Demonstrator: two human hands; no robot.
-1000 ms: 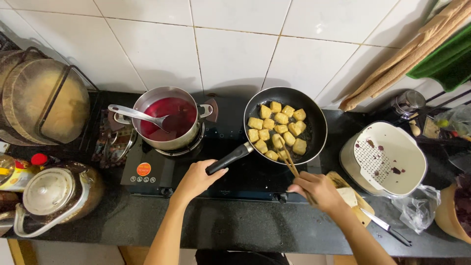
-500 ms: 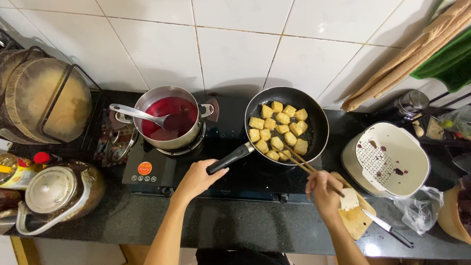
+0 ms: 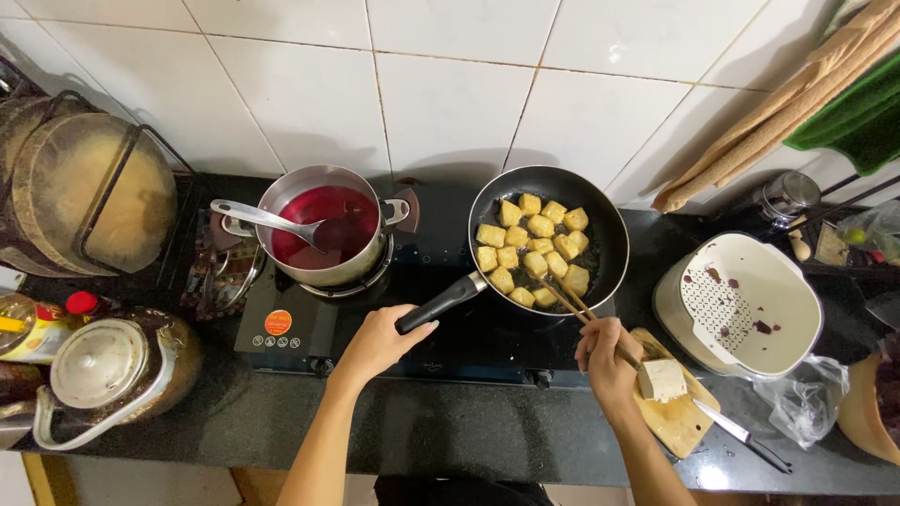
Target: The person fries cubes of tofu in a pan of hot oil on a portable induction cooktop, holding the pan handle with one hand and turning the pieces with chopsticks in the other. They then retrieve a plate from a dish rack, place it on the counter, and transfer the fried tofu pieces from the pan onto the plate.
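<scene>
A black frying pan [image 3: 605, 225] sits on the stove with several golden fried cubes [image 3: 532, 248] in it. My left hand [image 3: 375, 342] grips the end of the pan's black handle [image 3: 441, 303]. My right hand [image 3: 607, 358] holds a pair of wooden chopsticks [image 3: 567, 302] whose tips reach into the pan at its near edge, next to the cubes. A white block of tofu [image 3: 662, 379] lies on a small wooden cutting board [image 3: 677, 417] just right of my right hand.
A steel pot of red liquid [image 3: 323, 225] with a ladle [image 3: 267, 221] stands on the left burner. A knife [image 3: 741, 436] lies by the board. A white strainer bowl [image 3: 745, 305] is at right, a kettle [image 3: 108, 370] at left, round boards [image 3: 80, 192] in a rack.
My right hand has moved left and forward, bringing the chopsticks' tips back to the pan's near edge. My left hand stays on the handle.
</scene>
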